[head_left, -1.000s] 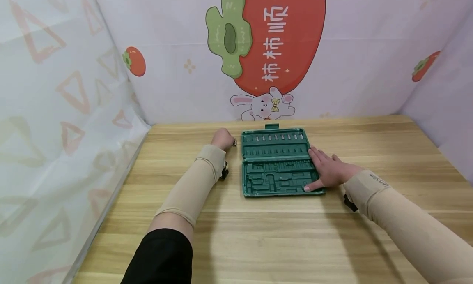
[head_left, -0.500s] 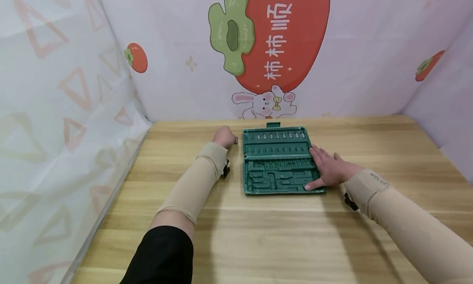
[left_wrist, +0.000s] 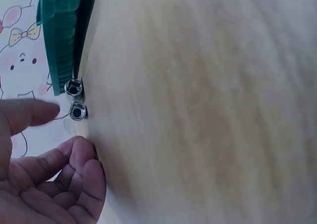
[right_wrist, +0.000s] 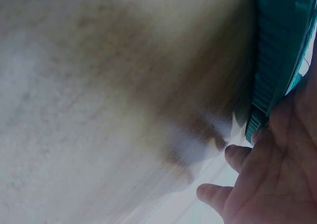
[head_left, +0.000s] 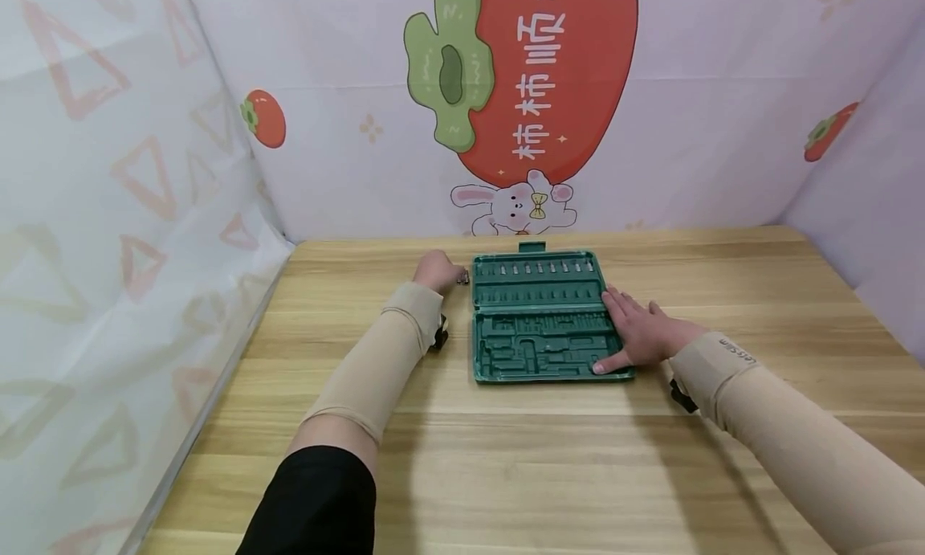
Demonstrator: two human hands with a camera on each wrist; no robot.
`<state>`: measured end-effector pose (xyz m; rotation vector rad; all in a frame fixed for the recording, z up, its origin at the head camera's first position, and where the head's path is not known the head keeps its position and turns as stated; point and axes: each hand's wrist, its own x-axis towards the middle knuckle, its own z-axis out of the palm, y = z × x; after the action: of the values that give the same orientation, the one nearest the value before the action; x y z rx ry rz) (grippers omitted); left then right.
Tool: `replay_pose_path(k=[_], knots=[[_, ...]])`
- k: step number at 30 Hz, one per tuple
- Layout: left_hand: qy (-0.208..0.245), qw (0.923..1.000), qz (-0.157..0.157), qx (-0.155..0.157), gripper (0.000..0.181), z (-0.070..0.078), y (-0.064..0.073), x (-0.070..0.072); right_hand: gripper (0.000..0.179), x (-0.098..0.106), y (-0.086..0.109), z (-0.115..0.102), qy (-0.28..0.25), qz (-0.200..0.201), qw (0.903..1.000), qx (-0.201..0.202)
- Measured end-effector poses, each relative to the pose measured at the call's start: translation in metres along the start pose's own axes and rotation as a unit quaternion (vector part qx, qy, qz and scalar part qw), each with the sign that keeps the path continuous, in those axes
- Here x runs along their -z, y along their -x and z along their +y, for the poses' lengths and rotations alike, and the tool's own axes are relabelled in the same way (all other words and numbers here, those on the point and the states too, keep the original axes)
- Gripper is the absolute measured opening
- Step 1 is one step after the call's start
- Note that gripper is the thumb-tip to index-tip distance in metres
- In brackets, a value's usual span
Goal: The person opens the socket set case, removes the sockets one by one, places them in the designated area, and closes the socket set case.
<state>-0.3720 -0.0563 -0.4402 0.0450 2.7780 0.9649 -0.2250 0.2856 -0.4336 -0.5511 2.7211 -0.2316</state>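
Note:
Two small metal sockets (left_wrist: 77, 111) stand on the wooden table just left of the green tool case (head_left: 535, 295); the head view shows the sockets (head_left: 463, 279) right at the fingertips. My left hand (head_left: 435, 271) is beside them. In the left wrist view this left hand (left_wrist: 54, 179) has one digit straight and apart from the other fingers, which are curled; nothing shows between them. The case lies unfolded, with a row of silver sockets along its far half and moulded hollows in the near half. My right hand (head_left: 639, 330) rests spread over the case's right edge.
A latch tab (head_left: 532, 247) sticks out from the far edge of the case. Printed fabric (head_left: 347, 169) stands behind the wooden table (head_left: 520, 475) and along both sides. In the right wrist view, the case's side wall (right_wrist: 280, 45) rises beside the right palm.
At the left fingertips, where one socket showed earlier, two now show and the fingers have shifted slightly. The right hand stays on the case.

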Motion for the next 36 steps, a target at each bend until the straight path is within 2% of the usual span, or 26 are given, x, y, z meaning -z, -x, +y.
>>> replay_pose_path(k=[7, 19, 25, 36], knots=[[-0.023, 0.9996, 0.002, -0.017, 0.043, 0.006, 0.003, -0.003, 0.137, 0.000, -0.001, 0.001, -0.002, 0.007, 0.9999, 0.009], [-0.017, 0.9998, 0.007, -0.006, 0.043, 0.010, 0.007, -0.003, 0.131, 0.004, 0.000, -0.003, -0.002, -0.005, 1.0000, 0.003], [-0.006, 1.0000, 0.000, 0.005, 0.044, 0.011, 0.009, -0.002, 0.133, 0.004, 0.000, -0.003, -0.002, -0.007, 1.0000, 0.002], [-0.013, 0.9999, 0.003, 0.000, 0.047, 0.008, 0.007, -0.002, 0.134, 0.002, 0.000, -0.002, -0.003, -0.007, 1.0000, -0.002]])
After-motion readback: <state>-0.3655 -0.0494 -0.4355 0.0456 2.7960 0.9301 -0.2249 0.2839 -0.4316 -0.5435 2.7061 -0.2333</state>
